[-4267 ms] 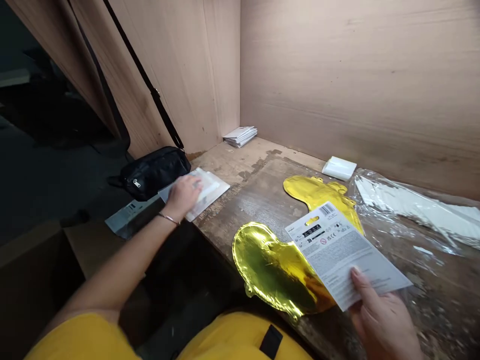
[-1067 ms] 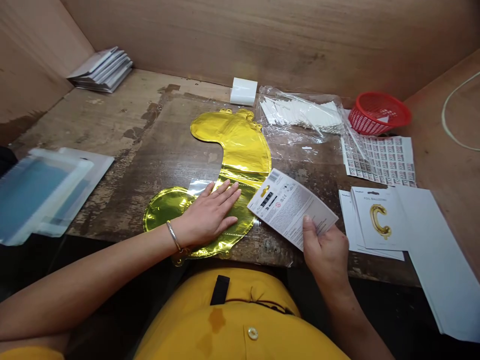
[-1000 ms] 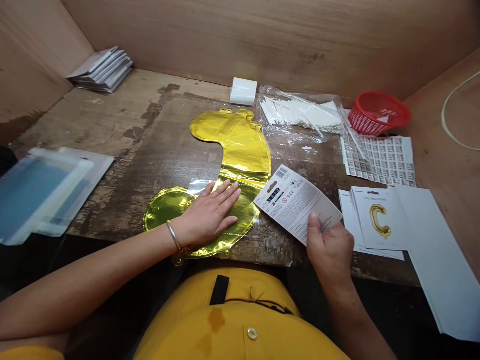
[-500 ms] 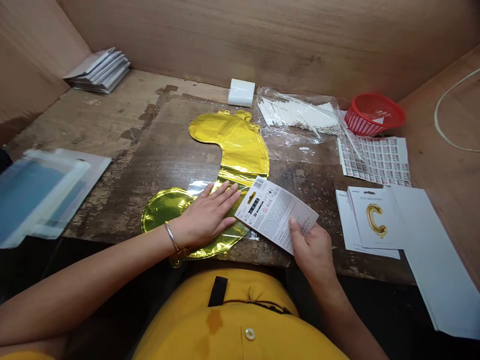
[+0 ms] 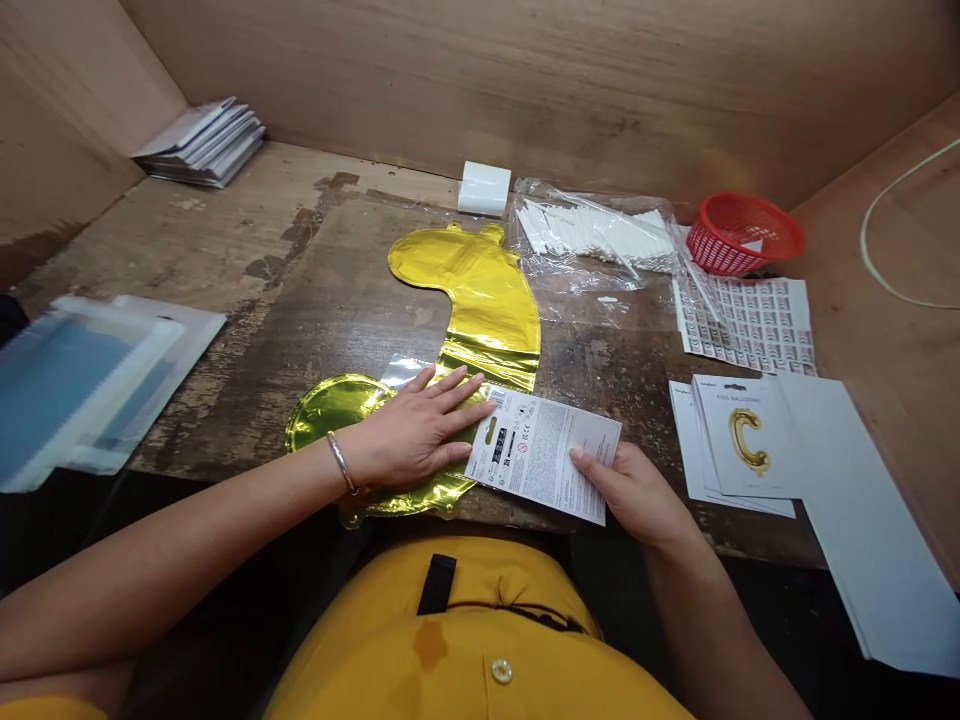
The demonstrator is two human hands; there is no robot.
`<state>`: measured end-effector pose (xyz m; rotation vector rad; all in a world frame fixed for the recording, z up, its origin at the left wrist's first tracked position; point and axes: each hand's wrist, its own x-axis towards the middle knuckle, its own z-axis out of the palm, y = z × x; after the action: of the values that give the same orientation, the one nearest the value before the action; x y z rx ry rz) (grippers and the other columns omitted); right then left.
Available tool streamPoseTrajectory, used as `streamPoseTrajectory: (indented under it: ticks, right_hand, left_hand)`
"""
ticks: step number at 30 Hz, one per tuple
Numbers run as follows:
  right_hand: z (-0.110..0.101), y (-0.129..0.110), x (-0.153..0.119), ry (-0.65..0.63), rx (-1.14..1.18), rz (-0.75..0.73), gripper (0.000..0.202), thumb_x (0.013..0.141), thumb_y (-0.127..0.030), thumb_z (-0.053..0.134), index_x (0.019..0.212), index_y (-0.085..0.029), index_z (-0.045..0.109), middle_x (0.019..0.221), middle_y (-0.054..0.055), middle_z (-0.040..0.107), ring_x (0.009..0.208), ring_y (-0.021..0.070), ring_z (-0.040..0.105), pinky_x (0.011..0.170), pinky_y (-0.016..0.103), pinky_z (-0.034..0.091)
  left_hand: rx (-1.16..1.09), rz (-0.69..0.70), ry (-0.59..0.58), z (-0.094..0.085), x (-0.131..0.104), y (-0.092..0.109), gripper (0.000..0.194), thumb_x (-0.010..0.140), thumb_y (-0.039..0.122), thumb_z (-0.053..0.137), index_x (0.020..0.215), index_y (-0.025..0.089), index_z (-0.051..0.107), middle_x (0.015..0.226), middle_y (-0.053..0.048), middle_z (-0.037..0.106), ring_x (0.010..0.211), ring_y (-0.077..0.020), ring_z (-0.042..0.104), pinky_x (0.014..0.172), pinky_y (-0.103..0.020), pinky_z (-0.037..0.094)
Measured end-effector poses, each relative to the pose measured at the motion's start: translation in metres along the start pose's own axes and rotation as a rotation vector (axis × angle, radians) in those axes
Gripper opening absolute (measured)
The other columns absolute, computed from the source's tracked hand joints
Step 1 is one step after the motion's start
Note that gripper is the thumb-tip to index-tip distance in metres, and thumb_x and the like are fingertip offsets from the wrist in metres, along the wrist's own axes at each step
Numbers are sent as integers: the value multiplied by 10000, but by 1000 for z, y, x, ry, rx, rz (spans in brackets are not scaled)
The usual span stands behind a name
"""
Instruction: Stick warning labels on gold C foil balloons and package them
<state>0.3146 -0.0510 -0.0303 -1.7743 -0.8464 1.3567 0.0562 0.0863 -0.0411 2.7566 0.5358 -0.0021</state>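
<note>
Within plywood walls (image 5: 540,95), on scuffed brown worktop (image 5: 330,310) w/ red basket (image 5: 718,252) back R: gold foil balloon (image 5: 491,290), flat, mid to front edge, under L hand (image 5: 420,430), palm down, fingers spread. Printed card (image 5: 559,455) pinched in R hand (image 5: 641,492), overlapping balloon.

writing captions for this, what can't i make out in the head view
In the head view:
Card: underside faces away; fine print too small.
Balloon: partly hidden by left hand and card.
Right hand: fingers, except thumb, hidden by card.
Bags: cut off by left edge.
Basket: inside partly hidden by its wall.
</note>
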Motion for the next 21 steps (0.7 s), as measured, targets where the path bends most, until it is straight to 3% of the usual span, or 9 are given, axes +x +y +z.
streamPoseTrajectory:
  ticks: [6,10,12,14,15,16,17,19,21]
  right_hand:
    - [21,-6,22,8,53,-40,453,648,-468,757,937,-120,734,797,63,744,719,225,681,659,328,554]
    - [31,-5,21,-30,215,2,487,629,-467,785,986,-141,725,887,85,759,779,263,706,720,381,574]
    - [32,-8,15,-2,329,-4,496,619,-471,800,989,-150,723,933,104,758,840,297,710,766,430,576]
    - [33,-11,8,98,452,-79,501,632,-461,799,1025,-162,716,991,114,751,935,318,697,831,466,563]
    - [34,-13,5,162,504,-135,505,648,-449,793,1060,-169,708,1027,115,745,988,320,683,868,475,551]
    - [37,-14,3,222,545,-190,510,667,-436,784,1097,-175,696,1064,114,736,1032,318,668,902,480,538]
    - [41,-14,1,266,569,-234,512,691,-426,772,1130,-180,683,1099,113,725,1065,314,655,930,482,525]
    - [50,-13,0,278,562,-286,491,739,-421,742,1161,-181,669,1149,112,707,1091,306,643,959,475,511]
    - [59,-11,-2,204,491,-310,469,787,-438,701,1177,-182,661,1181,111,693,1090,295,644,974,458,502]
  left_hand:
    - [7,23,30,1,1,-7,544,967,446,400,1481,288,319,1585,-120,203,1465,-315,169,1158,-544,103]
    - [-18,64,130,-12,-3,-10,509,936,412,492,1426,295,421,1541,-106,335,1442,-323,247,1161,-553,110]
    - [-83,36,400,-25,-11,-1,485,894,373,583,1366,306,489,1495,-78,419,1417,-307,310,1172,-527,147]
    - [-273,-111,888,-36,-19,16,483,844,331,667,1305,303,525,1422,-60,495,1358,-271,407,1158,-464,257]
    - [-449,-222,1157,-39,-23,28,470,826,319,692,1270,290,539,1362,-60,537,1302,-250,470,1126,-425,330]
    - [-700,-331,1346,-40,-24,41,427,823,316,700,1223,271,557,1285,-59,580,1222,-221,537,1077,-383,399]
    - [-1011,-414,1387,-38,-24,53,349,829,333,696,1150,246,588,1182,-55,626,1107,-193,606,999,-343,468]
    - [-1625,-517,1103,-29,-16,73,353,798,411,720,1046,182,620,1038,-76,680,941,-195,671,867,-336,544]
    - [-1932,-545,958,-21,-2,82,449,719,397,793,1059,158,621,994,-84,709,892,-213,691,814,-344,568]
